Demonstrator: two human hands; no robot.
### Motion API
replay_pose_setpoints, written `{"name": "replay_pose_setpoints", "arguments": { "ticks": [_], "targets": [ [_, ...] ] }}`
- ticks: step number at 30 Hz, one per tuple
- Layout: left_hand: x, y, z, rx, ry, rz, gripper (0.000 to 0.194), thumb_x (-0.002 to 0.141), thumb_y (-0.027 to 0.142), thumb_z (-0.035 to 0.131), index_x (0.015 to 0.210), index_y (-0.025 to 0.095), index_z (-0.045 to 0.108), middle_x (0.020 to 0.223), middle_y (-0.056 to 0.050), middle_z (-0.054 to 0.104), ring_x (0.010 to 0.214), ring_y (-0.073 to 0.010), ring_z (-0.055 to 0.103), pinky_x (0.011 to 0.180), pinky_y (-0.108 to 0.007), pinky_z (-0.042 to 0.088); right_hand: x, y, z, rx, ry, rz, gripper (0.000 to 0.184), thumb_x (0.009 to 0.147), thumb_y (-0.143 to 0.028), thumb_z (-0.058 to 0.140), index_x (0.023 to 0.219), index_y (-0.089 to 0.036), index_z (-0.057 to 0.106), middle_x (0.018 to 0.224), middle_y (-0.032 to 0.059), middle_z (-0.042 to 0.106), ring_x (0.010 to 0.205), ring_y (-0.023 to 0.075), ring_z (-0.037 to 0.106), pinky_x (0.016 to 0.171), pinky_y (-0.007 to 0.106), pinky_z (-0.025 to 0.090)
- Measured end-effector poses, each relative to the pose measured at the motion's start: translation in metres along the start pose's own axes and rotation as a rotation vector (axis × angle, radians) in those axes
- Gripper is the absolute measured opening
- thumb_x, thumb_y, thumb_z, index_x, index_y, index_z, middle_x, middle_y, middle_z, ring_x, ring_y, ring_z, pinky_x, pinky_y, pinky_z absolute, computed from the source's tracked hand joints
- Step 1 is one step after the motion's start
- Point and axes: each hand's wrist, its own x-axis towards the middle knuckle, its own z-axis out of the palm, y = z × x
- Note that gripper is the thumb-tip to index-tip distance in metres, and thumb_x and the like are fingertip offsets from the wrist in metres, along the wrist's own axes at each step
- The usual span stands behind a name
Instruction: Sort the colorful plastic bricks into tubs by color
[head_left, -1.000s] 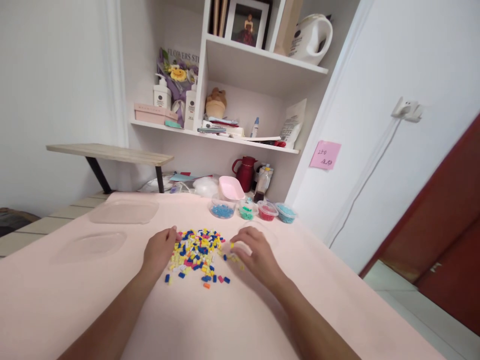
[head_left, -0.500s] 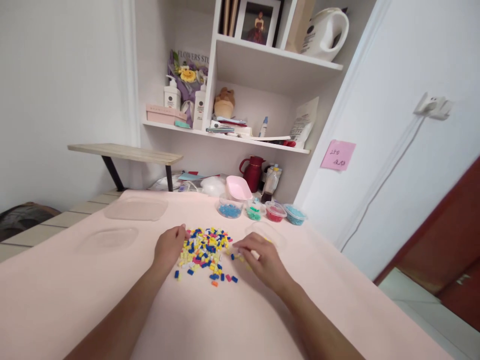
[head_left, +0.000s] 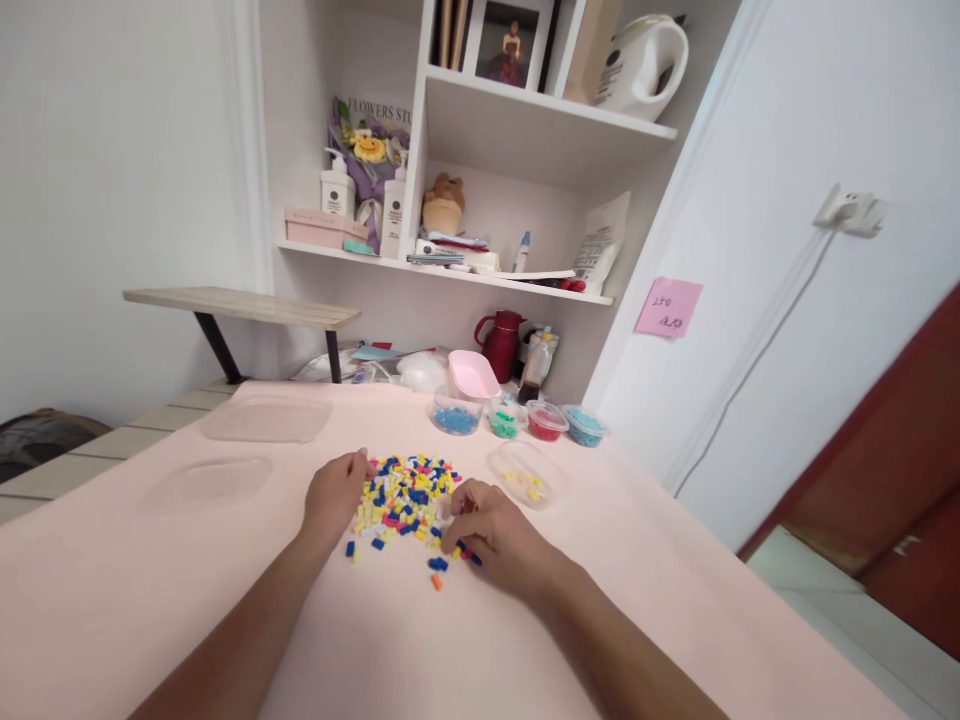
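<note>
A loose pile of small toy building bricks point(head_left: 409, 495) in yellow, blue, white and pink lies on the pink tabletop. At its left edge rests my left hand point(head_left: 337, 497), fingers curled together; a pink brick shows by the fingertips, but whether they hold anything is hidden. Over the pile's right side reaches my right hand point(head_left: 495, 530), thumb and forefinger apart, no brick visibly gripped. Blue and pink bricks show partly beneath its palm. An orange brick point(head_left: 436, 582) lies apart in front. Just beyond the right hand is a clear tray point(head_left: 551, 480) with several yellow bricks.
Behind the pile stand clear tubs of blue point(head_left: 456, 420), green point(head_left: 507, 420), red point(head_left: 547, 420) and light blue pieces point(head_left: 585, 426). A pink bowl point(head_left: 474, 375) and a red jug point(head_left: 501, 345) are farther back. Two clear lids point(head_left: 266, 418) lie at left.
My right hand has moved left and nearer to me, from beside the tray to the pile's lower right, uncovering the tray. The orange brick has shifted slightly. My left hand stays put.
</note>
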Motion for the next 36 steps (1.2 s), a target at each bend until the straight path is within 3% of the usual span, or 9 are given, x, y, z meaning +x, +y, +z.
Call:
{"name": "replay_pose_setpoints", "arguments": {
  "ticks": [5,11,14,20,24,29,31,36],
  "targets": [
    [0.0,0.0,0.0,0.007,-0.002,0.005,0.042,0.085,0.046,0.037,0.068,0.023,0.069,0.082,-0.004,0.076,0.083,-0.0237,0.067,0.075,-0.032,0.045,-0.002,0.007,-0.005,0.083,0.116,0.126,0.034,0.08,-0.003,0.053,0.092,-0.026,0.074,0.096,0.0027,0.06,0.084,0.0142,0.059,0.076,0.026,0.048],
    [0.001,0.0,0.0,0.006,0.002,-0.013,0.042,0.084,0.045,0.038,0.067,0.024,0.069,0.081,-0.004,0.076,0.081,-0.0234,0.067,0.073,-0.032,0.045,-0.003,0.011,-0.013,0.066,-0.004,0.102,0.015,0.076,-0.019,0.069,0.089,-0.026,0.072,0.094,0.0022,0.068,0.091,0.0185,0.062,0.088,0.033,0.045],
    [0.001,0.001,0.0,0.001,-0.002,-0.015,0.042,0.085,0.046,0.038,0.067,0.024,0.068,0.082,-0.004,0.076,0.082,-0.0232,0.067,0.073,-0.032,0.045,-0.006,0.01,-0.015,0.066,-0.052,0.048,0.02,0.073,-0.026,0.075,0.093,-0.027,0.072,0.099,0.0023,0.067,0.093,0.0192,0.061,0.09,0.034,0.044],
    [0.001,0.0,0.001,0.004,-0.004,-0.006,0.042,0.085,0.046,0.037,0.068,0.023,0.068,0.082,-0.004,0.075,0.083,-0.023,0.067,0.074,-0.032,0.044,-0.006,0.007,-0.005,0.086,-0.095,0.037,0.019,0.072,-0.014,0.07,0.086,-0.026,0.071,0.098,0.0013,0.064,0.086,0.0159,0.062,0.084,0.031,0.046],
    [0.001,0.001,-0.001,0.013,-0.008,-0.012,0.042,0.085,0.046,0.036,0.068,0.023,0.068,0.083,-0.004,0.075,0.083,-0.0232,0.067,0.074,-0.032,0.044,-0.001,0.009,-0.008,0.19,0.041,0.072,0.018,0.076,-0.008,0.061,0.079,-0.023,0.07,0.091,0.0021,0.064,0.083,0.0149,0.062,0.078,0.027,0.048],
    [0.001,0.004,-0.002,0.007,-0.02,-0.026,0.041,0.083,0.045,0.038,0.066,0.023,0.068,0.081,-0.005,0.075,0.08,-0.024,0.067,0.074,-0.033,0.044,-0.001,0.017,-0.033,0.198,0.433,0.199,0.007,0.082,-0.024,0.064,0.079,-0.022,0.07,0.08,0.0028,0.065,0.073,0.0163,0.058,0.068,0.028,0.047],
    [0.002,0.004,-0.002,0.005,-0.02,-0.037,0.04,0.083,0.045,0.039,0.067,0.023,0.068,0.081,-0.005,0.076,0.079,-0.0242,0.067,0.073,-0.033,0.044,-0.004,0.021,-0.04,0.197,0.566,0.275,0.013,0.083,-0.03,0.064,0.076,-0.021,0.07,0.076,0.0025,0.065,0.067,0.0155,0.055,0.063,0.028,0.045],
    [0.005,0.001,-0.002,0.032,-0.018,-0.027,0.041,0.082,0.046,0.039,0.065,0.024,0.069,0.082,-0.004,0.076,0.082,-0.0246,0.067,0.073,-0.032,0.044,-0.008,0.036,-0.042,0.172,0.637,0.382,0.023,0.083,-0.038,0.062,0.07,-0.02,0.069,0.073,0.0023,0.064,0.062,0.0151,0.053,0.059,0.027,0.043]
  ]
}}
